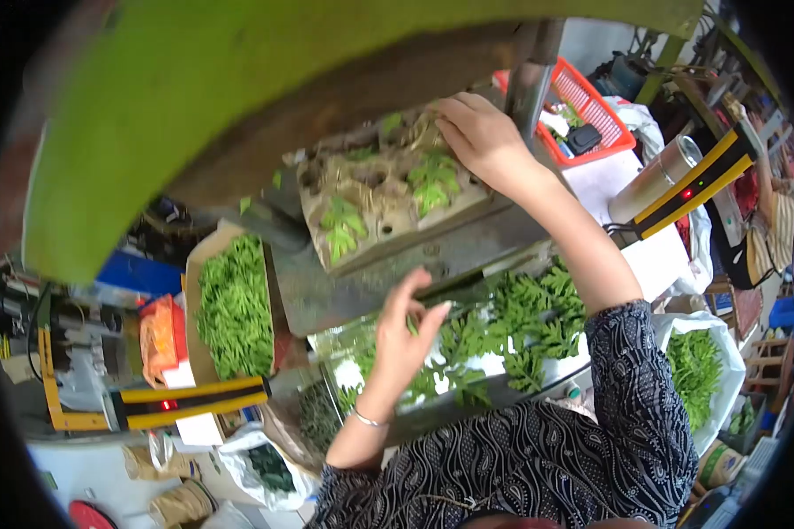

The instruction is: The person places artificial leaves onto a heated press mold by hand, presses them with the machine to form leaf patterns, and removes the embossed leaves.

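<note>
A pale mould block (397,242) with cavities and raised leaf shapes lies on the dark metal plate of a press (326,295). Green lobed leaves, one a front-left leaf (342,227) and one a right-hand leaf (433,182), lie on the block. My right hand (485,141) reaches over the block's far right corner, fingers bent down and drawn together; whatever is at their tips is hidden. My left hand (403,331), with a bracelet on the wrist, hovers in front of the plate, thumb and forefinger apart. Below it, loose leaves (538,309) are spread on a tray.
The green press head (238,79) overhangs the block, with a steel post (532,88) beside my right hand. Yellow-black sensor bars (194,401) flank the plate. A box of leaves (236,309) stands left; a red basket (595,110) and a white sack (723,379) stand right.
</note>
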Tool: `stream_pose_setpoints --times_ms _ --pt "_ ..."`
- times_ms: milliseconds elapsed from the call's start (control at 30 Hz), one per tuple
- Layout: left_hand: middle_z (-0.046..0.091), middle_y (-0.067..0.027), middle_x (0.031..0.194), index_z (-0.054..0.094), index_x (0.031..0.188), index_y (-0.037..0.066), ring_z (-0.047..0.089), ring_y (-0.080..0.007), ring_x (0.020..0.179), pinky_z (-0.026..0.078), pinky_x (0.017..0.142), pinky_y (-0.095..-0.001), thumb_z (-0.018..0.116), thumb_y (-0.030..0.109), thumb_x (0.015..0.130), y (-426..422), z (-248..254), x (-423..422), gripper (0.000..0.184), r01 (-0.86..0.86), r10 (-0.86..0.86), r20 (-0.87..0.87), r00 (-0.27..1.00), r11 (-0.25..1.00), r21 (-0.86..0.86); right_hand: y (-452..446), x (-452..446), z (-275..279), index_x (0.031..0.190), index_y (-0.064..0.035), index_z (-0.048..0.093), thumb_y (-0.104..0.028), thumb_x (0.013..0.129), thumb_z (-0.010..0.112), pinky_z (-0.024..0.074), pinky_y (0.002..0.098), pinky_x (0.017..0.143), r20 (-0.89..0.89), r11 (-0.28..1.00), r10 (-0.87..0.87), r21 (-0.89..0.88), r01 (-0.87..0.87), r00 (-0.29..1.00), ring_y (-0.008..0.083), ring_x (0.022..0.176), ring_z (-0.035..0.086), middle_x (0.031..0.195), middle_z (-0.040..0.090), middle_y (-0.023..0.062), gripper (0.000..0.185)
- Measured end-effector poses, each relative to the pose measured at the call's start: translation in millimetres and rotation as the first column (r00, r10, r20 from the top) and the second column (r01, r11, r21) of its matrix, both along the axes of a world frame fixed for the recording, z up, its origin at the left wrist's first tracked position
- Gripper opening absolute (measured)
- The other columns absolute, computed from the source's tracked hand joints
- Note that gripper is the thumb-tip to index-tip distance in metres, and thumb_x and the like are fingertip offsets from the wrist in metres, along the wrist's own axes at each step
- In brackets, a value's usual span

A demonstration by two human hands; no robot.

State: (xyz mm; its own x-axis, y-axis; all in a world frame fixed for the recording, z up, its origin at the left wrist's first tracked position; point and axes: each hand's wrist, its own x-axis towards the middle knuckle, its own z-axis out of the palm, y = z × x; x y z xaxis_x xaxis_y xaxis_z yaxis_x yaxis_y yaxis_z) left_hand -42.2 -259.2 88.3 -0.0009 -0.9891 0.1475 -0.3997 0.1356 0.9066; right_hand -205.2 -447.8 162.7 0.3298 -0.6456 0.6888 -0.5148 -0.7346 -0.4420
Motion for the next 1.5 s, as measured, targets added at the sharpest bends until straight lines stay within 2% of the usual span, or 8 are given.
stream_pose_setpoints --times_ms 200,400,533,733,867,1067,1367,1500 --pt "0.048 -0.0194 0.128 0.029 0.140 0.000 0.058 -0.0180 0.078 0.051 0.069 -0.0309 0.069 0.014 0.078 7 -6 6 0.076 -0.034 0.043 0.120 0.992 0.996 -0.078 123 10 -32 0.078 -0.0067 0.062 -0.014 0.081 0.063 0.0384 0.0323 0.083 -0.085 0.753 0.574 0.445 -0.484 0.814 0.0184 0.069 0.053 0.074 0.059 0.0030 0.008" --pt "0.057 -0.0158 0.113 0.039 0.134 -0.002 0.057 -0.0168 0.072 0.050 0.066 -0.0267 0.065 0.010 0.080 37 3 3 0.061 -0.072 0.126 0.181 0.975 0.958 -0.278 159 18 -44 0.078 -0.0075 0.062 -0.014 0.081 0.063 0.0357 0.0339 0.088 0.015 0.773 0.527 0.407 -0.486 0.850 0.0184 0.075 0.052 0.080 0.060 0.0021 0.007" --pt "0.064 -0.0089 0.089 0.053 0.120 -0.004 0.056 -0.0143 0.064 0.047 0.060 -0.0227 0.061 0.008 0.084 66 36 38 0.039 0.118 -0.106 -0.053 0.993 0.940 0.320 178 18 -37 0.079 -0.0066 0.061 -0.013 0.082 0.061 0.0354 0.0359 0.090 -0.211 0.894 0.429 0.235 -0.381 0.878 0.0182 0.082 0.053 0.082 0.060 0.0017 0.007" --pt "0.062 -0.0032 0.071 0.062 0.104 -0.003 0.054 -0.0115 0.058 0.044 0.056 -0.0206 0.057 0.008 0.089 76 20 35 0.020 -0.178 0.191 -0.349 0.917 0.982 0.070 192 28 -15 0.080 -0.0047 0.060 -0.010 0.083 0.058 0.0360 0.0361 0.090 -0.423 0.977 0.112 -0.121 -0.178 0.899 0.0196 0.087 0.054 0.086 0.060 0.0034 0.006" --pt "0.063 -0.0045 0.073 0.062 0.100 -0.001 0.054 -0.0102 0.058 0.044 0.055 -0.0204 0.056 0.009 0.091 71 34 40 0.015 -0.243 0.227 -0.667 0.710 0.967 0.071 149 21 5 0.077 -0.0072 0.060 -0.013 0.083 0.057 0.0374 0.0371 0.086 -0.105 0.974 0.105 -0.188 -0.124 0.989 0.0214 0.079 0.052 0.083 0.059 0.0061 0.010" --pt "0.063 -0.0051 0.072 0.062 0.098 -0.001 0.057 -0.0108 0.061 0.045 0.057 -0.0202 0.057 0.008 0.091 48 23 38 0.012 -0.155 0.190 -0.679 0.709 0.981 0.113 31 25 16 0.071 -0.0038 0.060 -0.018 0.081 0.057 0.0402 0.0394 0.082 0.163 0.997 0.064 -0.060 -0.055 0.985 0.0278 0.083 0.054 0.087 0.062 0.0076 0.018" --pt "0.063 -0.0049 0.070 0.063 0.093 -0.001 0.059 -0.0109 0.062 0.047 0.060 -0.0197 0.061 0.005 0.088 14 8 42 0.009 -0.171 0.198 -0.613 0.765 0.980 0.104 -44 43 -21 0.078 -0.0013 0.065 -0.021 0.079 0.057 0.0431 0.0393 0.072 -0.255 0.939 -0.216 0.212 0.272 0.943 0.0291 0.079 0.054 0.084 0.062 0.0110 0.021" --pt "0.064 -0.0072 0.073 0.063 0.094 -0.002 0.059 -0.0118 0.063 0.047 0.060 -0.0214 0.060 0.002 0.087 15 6 44 0.009 -0.165 0.210 -0.607 0.767 0.978 0.129 -45 37 -24 0.079 -0.0003 0.064 -0.022 0.079 0.058 0.0435 0.0377 0.070 -0.147 0.959 -0.193 0.179 0.218 0.970 0.0280 0.074 0.053 0.081 0.061 0.0107 0.023"
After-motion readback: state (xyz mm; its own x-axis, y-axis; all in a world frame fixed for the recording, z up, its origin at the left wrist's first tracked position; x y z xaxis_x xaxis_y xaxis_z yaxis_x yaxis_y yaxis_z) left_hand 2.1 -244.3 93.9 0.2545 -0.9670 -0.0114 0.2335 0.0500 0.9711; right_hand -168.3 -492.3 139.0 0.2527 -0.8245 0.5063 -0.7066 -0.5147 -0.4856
